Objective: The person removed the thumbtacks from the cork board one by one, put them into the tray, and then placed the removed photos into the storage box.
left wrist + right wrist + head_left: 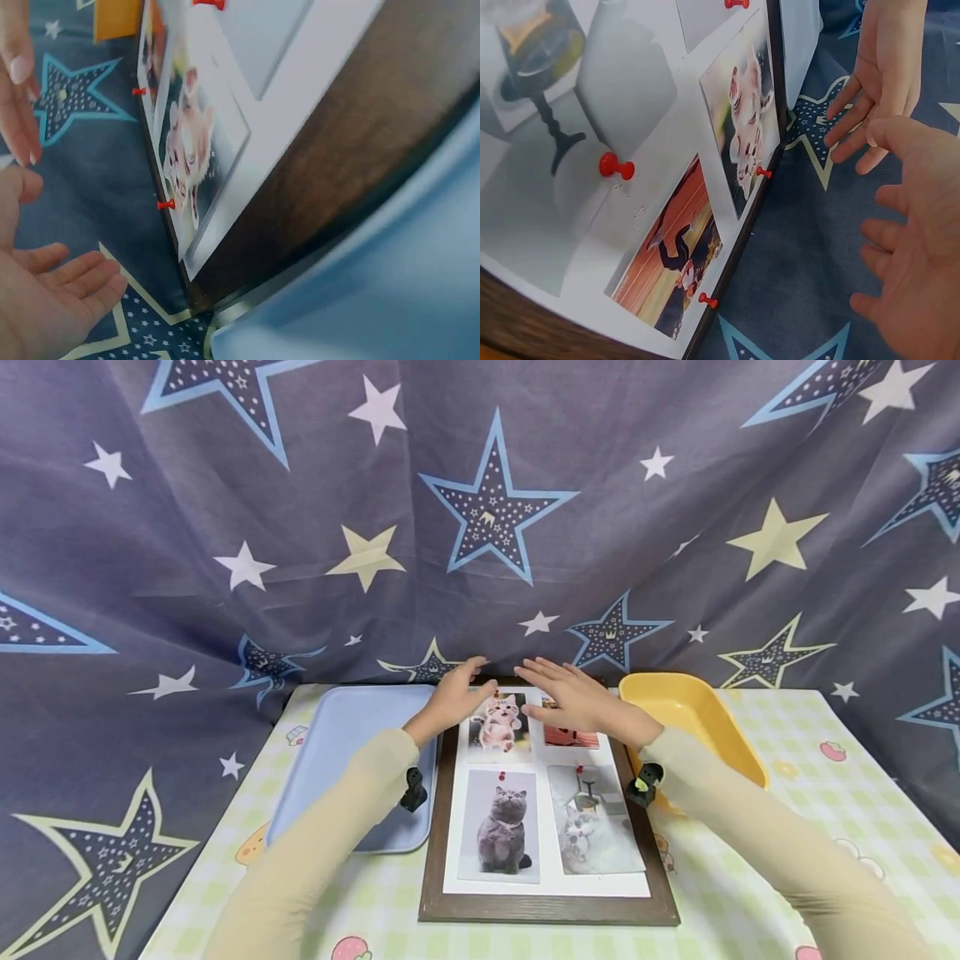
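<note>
Near rail: the dark wooden frame (547, 907) lies on the checked tablecloth (810, 810), its white board (548, 847) facing up.
Near photos: the grey cat photo (501, 831) on the left sits fairly straight; the white cat photo (596, 827) on the right leans askew, its near right corner close to the right rail. Red pins (502, 775) hold both at the top.
Trays: a blue tray (360, 727) just left of the frame, a yellow tray (690, 718) to its right.
Far photos: the kitten photo (498, 731) on the left, the orange-red photo (572, 739) on the right, partly behind a hand (its pin shows only from the wrists).
Left hand: the left hand (452, 695), at the far left corner, has its fingers loosely extended, holding nothing.
Right hand: the right hand (576, 700), at the far right, also holds nothing, fingers straight.
Good handling: I'd keep both palms lifted over the pinheads, and steady the board by its rails if a pin needs pressing.
Backdrop: the star-print cloth (480, 618) hangs beyond the far rail.
</note>
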Demonstrator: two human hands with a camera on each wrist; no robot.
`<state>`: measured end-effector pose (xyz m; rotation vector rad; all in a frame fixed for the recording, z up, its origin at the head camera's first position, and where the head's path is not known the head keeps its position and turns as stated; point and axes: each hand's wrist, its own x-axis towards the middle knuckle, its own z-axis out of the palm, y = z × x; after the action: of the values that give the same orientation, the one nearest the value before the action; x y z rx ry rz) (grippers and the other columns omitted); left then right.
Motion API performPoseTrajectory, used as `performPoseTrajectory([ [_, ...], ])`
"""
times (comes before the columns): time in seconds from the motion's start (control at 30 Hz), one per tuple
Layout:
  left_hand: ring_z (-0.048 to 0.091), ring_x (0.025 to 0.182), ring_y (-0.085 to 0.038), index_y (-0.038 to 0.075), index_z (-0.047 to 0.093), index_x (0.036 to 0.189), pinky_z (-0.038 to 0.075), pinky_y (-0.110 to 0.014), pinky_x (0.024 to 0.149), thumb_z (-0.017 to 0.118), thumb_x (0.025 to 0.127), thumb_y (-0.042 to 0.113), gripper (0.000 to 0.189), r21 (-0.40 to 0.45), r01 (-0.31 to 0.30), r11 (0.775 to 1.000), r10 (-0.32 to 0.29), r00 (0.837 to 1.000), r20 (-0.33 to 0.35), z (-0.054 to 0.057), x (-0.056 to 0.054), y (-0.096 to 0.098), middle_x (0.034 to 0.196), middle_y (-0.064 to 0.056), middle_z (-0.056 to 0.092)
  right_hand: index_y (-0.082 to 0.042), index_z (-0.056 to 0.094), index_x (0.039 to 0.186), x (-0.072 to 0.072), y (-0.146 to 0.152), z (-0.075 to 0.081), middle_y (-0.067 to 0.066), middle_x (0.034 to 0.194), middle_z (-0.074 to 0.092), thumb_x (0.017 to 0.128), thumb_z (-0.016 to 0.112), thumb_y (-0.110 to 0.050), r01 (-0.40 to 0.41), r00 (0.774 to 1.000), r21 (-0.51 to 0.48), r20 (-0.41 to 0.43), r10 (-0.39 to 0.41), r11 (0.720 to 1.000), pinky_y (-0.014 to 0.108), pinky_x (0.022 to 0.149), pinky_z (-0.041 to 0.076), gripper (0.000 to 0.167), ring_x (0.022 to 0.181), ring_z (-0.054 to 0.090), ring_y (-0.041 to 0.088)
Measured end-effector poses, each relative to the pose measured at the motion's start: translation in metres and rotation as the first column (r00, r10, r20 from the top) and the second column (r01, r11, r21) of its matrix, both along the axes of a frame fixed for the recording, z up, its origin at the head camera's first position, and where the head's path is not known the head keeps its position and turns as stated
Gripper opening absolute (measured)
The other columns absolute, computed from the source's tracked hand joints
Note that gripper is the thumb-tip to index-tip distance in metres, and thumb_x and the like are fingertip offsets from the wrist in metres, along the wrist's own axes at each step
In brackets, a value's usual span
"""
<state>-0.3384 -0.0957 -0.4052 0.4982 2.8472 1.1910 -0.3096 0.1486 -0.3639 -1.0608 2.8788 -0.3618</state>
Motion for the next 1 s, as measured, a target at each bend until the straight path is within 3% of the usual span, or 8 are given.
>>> performPoseTrajectory([
  [0.1, 0.057, 0.131, -0.037, 0.002, 0.044, 0.151, 0.049, -0.047, 0.111, 0.056, 0.104, 0.028, 0.055, 0.125, -0.057, 0.991, 0.054, 0.998, 0.035, -0.002, -0.008, -0.001, 0.142, -0.024, 0.057, -0.014, 0.030, 0.161, -0.004, -0.004, -0.002, 0.014, 0.168, 0.027, 0.104, 0.054, -0.045, -0.007, 1.000, 0.010, 0.008, 0.006, 1.000, 0.062, 0.126, 0.019, 0.070, 0.157, 0.021, 0.035],
  [0.23, 0.063, 0.122, -0.034, 0.000, 0.054, 0.143, 0.053, -0.044, 0.104, 0.057, 0.101, 0.016, 0.046, 0.205, -0.117, 0.972, 0.103, 0.992, 0.079, -0.004, -0.015, -0.001, 0.131, -0.022, 0.065, -0.013, 0.031, 0.161, -0.008, -0.010, -0.006, 0.015, 0.167, 0.029, 0.103, 0.057, -0.043, -0.022, 1.000, 0.043, 0.008, 0.021, 0.999, 0.062, 0.125, 0.022, 0.069, 0.156, 0.023, 0.036],
  [0.37, 0.064, 0.115, -0.035, -0.002, 0.058, 0.139, 0.057, -0.043, 0.096, 0.058, 0.101, 0.010, 0.039, 0.287, -0.139, 0.948, 0.092, 0.981, 0.170, -0.008, -0.020, 0.001, 0.126, -0.022, 0.066, -0.013, 0.031, 0.161, -0.011, -0.012, -0.009, 0.015, 0.166, 0.030, 0.103, 0.058, -0.041, -0.019, 1.000, 0.065, 0.018, 0.018, 0.998, 0.062, 0.125, 0.023, 0.069, 0.155, 0.024, 0.036],
  [0.5, 0.064, 0.114, -0.037, -0.003, 0.061, 0.136, 0.057, -0.047, 0.097, 0.059, 0.100, 0.003, 0.036, 0.395, -0.174, 0.902, 0.073, 0.964, 0.256, -0.013, -0.024, 0.004, 0.123, -0.023, 0.065, -0.013, 0.032, 0.160, -0.016, -0.015, -0.014, 0.016, 0.166, 0.030, 0.103, 0.058, -0.041, -0.014, 1.000, 0.095, 0.025, 0.011, 0.995, 0.061, 0.125, 0.025, 0.069, 0.155, 0.024, 0.037],
  [0.6, 0.064, 0.116, -0.037, -0.003, 0.063, 0.134, 0.057, -0.045, 0.097, 0.057, 0.098, -0.004, 0.036, 0.413, -0.199, 0.889, 0.082, 0.955, 0.284, -0.018, -0.029, 0.006, 0.123, -0.023, 0.066, -0.012, 0.032, 0.160, -0.019, -0.017, -0.020, 0.017, 0.165, 0.031, 0.103, 0.058, -0.042, -0.017, 1.000, 0.122, 0.019, 0.014, 0.992, 0.060, 0.124, 0.026, 0.069, 0.155, 0.025, 0.037],
  [0.8, 0.065, 0.116, -0.036, -0.006, 0.064, 0.131, 0.056, -0.029, 0.086, 0.054, 0.093, -0.013, 0.040, 0.398, -0.199, 0.896, 0.089, 0.957, 0.277, -0.026, -0.037, 0.011, 0.125, -0.027, 0.067, -0.012, 0.034, 0.160, -0.022, -0.019, -0.031, 0.016, 0.165, 0.033, 0.103, 0.058, -0.042, -0.027, 0.999, 0.151, 0.024, 0.024, 0.988, 0.058, 0.124, 0.028, 0.069, 0.154, 0.027, 0.037],
  [1.0, 0.066, 0.114, -0.036, -0.010, 0.066, 0.126, 0.058, -0.025, 0.084, 0.061, 0.091, -0.012, 0.035, 0.398, -0.217, 0.891, 0.108, 0.954, 0.280, -0.030, -0.041, 0.016, 0.124, -0.030, 0.067, -0.010, 0.037, 0.158, -0.022, -0.019, -0.039, 0.017, 0.164, 0.033, 0.103, 0.057, -0.043, -0.041, 0.999, 0.168, 0.020, 0.038, 0.985, 0.058, 0.124, 0.028, 0.068, 0.152, 0.030, 0.038],
])
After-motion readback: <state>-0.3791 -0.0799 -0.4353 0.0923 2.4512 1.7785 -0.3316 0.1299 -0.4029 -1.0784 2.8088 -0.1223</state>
